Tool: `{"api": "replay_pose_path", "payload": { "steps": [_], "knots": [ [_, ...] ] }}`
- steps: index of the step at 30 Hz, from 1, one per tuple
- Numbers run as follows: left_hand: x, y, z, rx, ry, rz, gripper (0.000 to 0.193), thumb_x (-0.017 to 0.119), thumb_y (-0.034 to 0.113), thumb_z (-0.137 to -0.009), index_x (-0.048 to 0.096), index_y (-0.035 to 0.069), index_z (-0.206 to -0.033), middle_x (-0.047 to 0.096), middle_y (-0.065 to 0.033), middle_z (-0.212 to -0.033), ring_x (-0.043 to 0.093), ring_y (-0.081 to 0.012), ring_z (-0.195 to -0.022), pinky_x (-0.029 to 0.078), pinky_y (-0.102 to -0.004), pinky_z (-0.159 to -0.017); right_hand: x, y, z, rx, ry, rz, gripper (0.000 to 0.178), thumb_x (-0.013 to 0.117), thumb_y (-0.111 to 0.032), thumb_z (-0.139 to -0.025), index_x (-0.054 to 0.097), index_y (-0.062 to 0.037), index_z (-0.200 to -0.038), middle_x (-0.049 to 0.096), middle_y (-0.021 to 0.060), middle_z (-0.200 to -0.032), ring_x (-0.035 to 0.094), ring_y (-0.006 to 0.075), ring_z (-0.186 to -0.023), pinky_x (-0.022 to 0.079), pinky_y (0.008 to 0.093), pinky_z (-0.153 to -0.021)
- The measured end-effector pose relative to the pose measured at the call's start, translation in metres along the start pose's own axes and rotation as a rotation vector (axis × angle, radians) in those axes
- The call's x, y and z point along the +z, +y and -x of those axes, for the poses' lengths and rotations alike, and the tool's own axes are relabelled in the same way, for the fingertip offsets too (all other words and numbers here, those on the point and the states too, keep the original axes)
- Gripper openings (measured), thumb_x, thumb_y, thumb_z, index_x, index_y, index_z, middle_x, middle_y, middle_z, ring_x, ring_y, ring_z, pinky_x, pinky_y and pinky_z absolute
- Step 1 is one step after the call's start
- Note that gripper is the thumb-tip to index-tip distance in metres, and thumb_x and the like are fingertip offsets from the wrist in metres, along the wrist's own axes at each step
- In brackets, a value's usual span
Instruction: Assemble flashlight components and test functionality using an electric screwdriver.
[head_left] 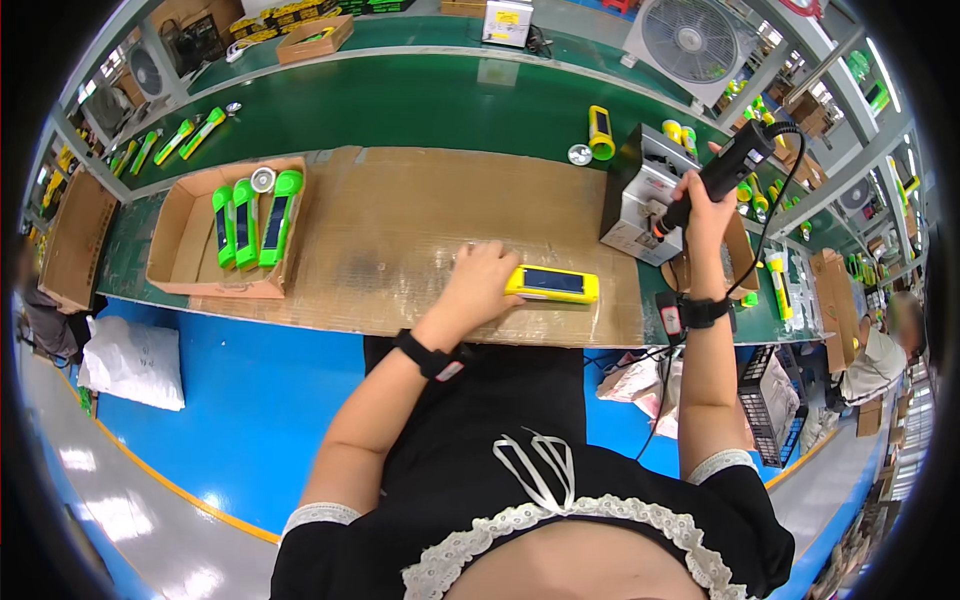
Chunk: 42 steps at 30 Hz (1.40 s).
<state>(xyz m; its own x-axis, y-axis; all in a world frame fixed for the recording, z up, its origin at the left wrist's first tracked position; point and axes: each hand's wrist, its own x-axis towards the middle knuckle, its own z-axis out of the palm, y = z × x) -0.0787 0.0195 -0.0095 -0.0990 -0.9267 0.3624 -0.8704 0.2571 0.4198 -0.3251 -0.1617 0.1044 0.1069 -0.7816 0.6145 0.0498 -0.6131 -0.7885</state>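
A yellow solar flashlight [588,288] lies on the cardboard sheet [390,215] near the bench's front edge, its dark panel facing up. My left hand [482,285] closes on the flashlight's left end, and some of the fingers are hidden from above. Raised at the right, my right hand [708,208] is wrapped round a black electric screwdriver [738,162] with a cable at its back end. The screwdriver slants down to the left, its orange-ringed tip just in front of a grey metal box [632,205], likely a screw feeder. Whether the tip touches the box I cannot tell.
An open carton [170,262] at the left holds several green flashlights [278,222]. Beyond the cardboard, a yellow flashlight [600,132] stands by a round silver part [580,155] on the green belt [430,110]. More green flashlights [203,133] lie far left. The screwdriver's cable hangs beside my right arm.
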Motion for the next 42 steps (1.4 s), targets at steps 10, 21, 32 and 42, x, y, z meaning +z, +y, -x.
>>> {"api": "replay_pose_path", "payload": {
  "steps": [10,21,32,42],
  "knots": [
    [0.014,0.015,0.008,-0.102,0.158,0.054,0.050,0.080,0.022,-0.061,0.058,0.007,-0.103,0.048,-0.0115,-0.101,0.046,-0.0306,-0.103,0.028,-0.0498,-0.099,0.067,-0.045,0.107,-0.030,-0.080,-0.486,0.060,0.053,-0.012,-0.086,0.021,-0.0068,-0.137,0.049,0.0083,-0.074,0.052,0.0190,-0.059,0.048,0.0364,-0.061],
    [0.021,0.022,0.006,-0.198,0.202,0.013,0.049,0.082,0.023,-0.055,0.062,0.014,-0.098,0.051,-0.0106,-0.096,0.048,-0.0293,-0.099,0.031,-0.0500,-0.094,0.110,-0.040,0.129,-0.032,-0.154,-0.586,0.057,0.051,0.000,-0.084,0.020,-0.0064,-0.131,0.051,0.0113,-0.079,0.054,0.0187,-0.061,0.051,0.0373,-0.064],
    [0.010,0.012,0.005,-0.181,0.136,-0.012,0.051,0.082,0.023,-0.055,0.059,0.012,-0.100,0.050,-0.0119,-0.096,0.047,-0.0301,-0.098,0.033,-0.0475,-0.085,0.131,-0.033,0.136,0.024,-0.183,-0.380,0.052,0.048,0.003,-0.084,0.024,-0.0060,-0.129,0.050,0.0089,-0.077,0.054,0.0177,-0.063,0.049,0.0343,-0.064],
    [0.020,0.011,-0.011,-0.118,-0.076,0.052,0.048,0.071,0.011,-0.054,0.055,0.008,-0.099,0.048,-0.0187,-0.102,0.046,-0.0364,-0.101,0.034,-0.0456,-0.083,0.122,-0.024,0.135,0.048,-0.168,-0.194,0.049,0.050,0.013,-0.077,0.035,-0.0027,-0.121,0.051,0.0064,-0.078,0.052,0.0110,-0.062,0.046,0.0227,-0.057]
  ]
}}
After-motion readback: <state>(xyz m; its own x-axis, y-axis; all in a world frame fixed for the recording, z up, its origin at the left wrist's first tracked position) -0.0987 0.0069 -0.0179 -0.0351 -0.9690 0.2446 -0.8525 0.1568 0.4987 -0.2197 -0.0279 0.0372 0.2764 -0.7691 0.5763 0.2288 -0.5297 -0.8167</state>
